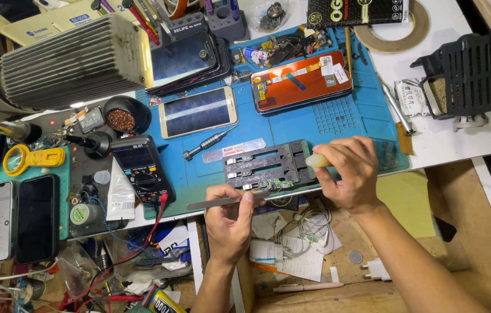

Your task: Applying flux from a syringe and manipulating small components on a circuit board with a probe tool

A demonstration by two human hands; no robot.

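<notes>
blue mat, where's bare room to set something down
On the blue mat: a free patch between the orange screen panel and the black holder, and right of it above the right hand. The top edge and left are crowded.

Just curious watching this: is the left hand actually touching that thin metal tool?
Touching. The head view shows the left hand pinching the metal tweezers between thumb and fingers.

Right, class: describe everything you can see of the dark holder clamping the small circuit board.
The holder is a flat, dark, metal-looking rectangular plate with long slots and silver sliding clamps along its left side. It lies flat near the front edge of the blue mat. A small green circuit board sits at its front edge. The right hand rests against its right end; the left hand holds tweezers just in front of it.
</notes>
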